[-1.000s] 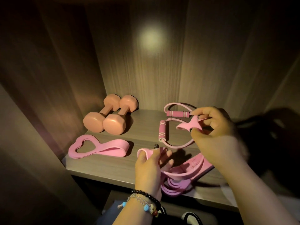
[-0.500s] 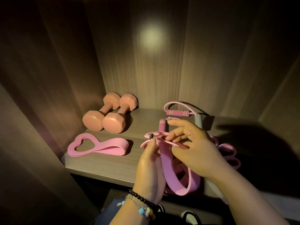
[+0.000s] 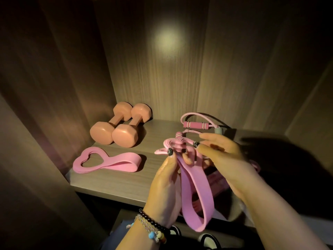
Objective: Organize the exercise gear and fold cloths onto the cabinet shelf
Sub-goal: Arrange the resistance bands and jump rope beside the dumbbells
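Band (image 3: 196, 192) pink, soft, stretchy, light; left hand (image 3: 166, 184) and right hand (image 3: 223, 157) both pinch its top; best gripped there, loop dangling below hands.

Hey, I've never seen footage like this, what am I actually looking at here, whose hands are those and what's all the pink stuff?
There is no machine here. A person wears a camera on their head, so the single picture looks forward and down at their own two hands inside a wooden cabinet. On the shelf lie two peach dumbbells side by side, a flat pink band with a heart-shaped handle in front of them, and a pink pull rope with padded handles further back. The left hand and the right hand together hold a second pink band above the shelf's front edge; its loop hangs down between them.
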The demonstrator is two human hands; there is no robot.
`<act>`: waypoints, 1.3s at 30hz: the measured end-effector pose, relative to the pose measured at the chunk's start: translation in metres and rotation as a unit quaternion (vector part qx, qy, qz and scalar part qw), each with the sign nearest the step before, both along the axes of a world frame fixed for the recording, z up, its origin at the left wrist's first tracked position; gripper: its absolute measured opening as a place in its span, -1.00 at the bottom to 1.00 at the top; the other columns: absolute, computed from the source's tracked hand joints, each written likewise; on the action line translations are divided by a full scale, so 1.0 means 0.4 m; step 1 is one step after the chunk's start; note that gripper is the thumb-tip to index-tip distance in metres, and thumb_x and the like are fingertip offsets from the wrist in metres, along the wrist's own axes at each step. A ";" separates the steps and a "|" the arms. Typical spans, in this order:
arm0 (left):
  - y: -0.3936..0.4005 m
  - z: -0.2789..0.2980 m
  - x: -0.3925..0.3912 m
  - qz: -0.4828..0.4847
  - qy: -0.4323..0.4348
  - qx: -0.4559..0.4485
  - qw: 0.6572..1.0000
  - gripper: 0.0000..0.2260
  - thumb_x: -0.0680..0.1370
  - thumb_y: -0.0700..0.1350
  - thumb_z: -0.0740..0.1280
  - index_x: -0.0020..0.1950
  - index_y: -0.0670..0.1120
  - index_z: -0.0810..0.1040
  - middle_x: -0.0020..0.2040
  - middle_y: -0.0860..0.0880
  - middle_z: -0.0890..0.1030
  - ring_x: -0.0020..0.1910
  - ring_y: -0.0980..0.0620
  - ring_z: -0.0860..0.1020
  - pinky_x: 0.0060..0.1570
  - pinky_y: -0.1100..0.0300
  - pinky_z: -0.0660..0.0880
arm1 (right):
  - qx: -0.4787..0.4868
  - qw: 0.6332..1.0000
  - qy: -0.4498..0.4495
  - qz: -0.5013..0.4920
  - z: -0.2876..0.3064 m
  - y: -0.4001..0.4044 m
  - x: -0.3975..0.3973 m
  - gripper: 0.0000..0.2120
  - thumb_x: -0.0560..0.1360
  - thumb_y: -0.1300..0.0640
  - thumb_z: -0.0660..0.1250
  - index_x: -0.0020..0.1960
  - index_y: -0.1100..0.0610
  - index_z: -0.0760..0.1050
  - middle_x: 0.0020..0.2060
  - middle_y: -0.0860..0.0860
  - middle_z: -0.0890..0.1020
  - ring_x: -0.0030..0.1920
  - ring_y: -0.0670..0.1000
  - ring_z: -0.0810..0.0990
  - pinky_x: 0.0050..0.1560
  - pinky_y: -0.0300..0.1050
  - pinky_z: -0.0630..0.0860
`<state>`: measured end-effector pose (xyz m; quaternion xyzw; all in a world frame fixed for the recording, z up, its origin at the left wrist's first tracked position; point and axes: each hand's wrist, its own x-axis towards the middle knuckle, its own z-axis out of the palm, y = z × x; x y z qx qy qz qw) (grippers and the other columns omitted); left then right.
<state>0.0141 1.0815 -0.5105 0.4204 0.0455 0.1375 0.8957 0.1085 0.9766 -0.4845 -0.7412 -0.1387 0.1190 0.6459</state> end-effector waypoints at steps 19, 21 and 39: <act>0.056 0.005 -0.007 -0.038 -0.010 0.173 0.984 -0.51 0.17 0.07 0.63 -0.01 -0.12 0.68 -0.02 -0.17 0.69 -0.10 -0.07 0.66 -0.13 0.04 0.61 | -0.134 0.935 -0.324 0.040 0.030 -0.047 -0.015 -0.60 0.54 0.18 0.30 0.03 -0.37 0.39 0.11 -0.30 0.46 0.06 -0.37 0.46 -0.07 -0.50 0.48; 0.069 0.011 -0.006 -0.034 -0.022 0.146 0.988 -0.47 0.16 0.05 0.65 0.04 -0.12 0.64 -0.01 -0.17 0.68 -0.07 -0.09 0.66 -0.19 0.05 0.62 | -0.115 0.927 -0.357 0.020 0.028 -0.047 -0.022 -0.64 0.51 0.20 0.31 0.10 -0.26 0.44 0.10 -0.25 0.47 0.07 -0.37 0.47 -0.01 -0.52 0.45; 0.077 0.026 -0.042 -0.173 -0.042 0.075 0.981 -0.31 0.33 -0.02 0.58 0.41 0.01 0.42 0.30 -0.17 0.53 0.23 -0.23 0.51 0.21 -0.15 0.40 | -0.103 0.930 -0.348 0.066 0.029 -0.006 -0.061 -0.87 0.41 -0.03 0.37 -0.04 -0.11 0.52 -0.02 -0.26 0.61 0.06 -0.24 0.57 0.08 -0.20 0.56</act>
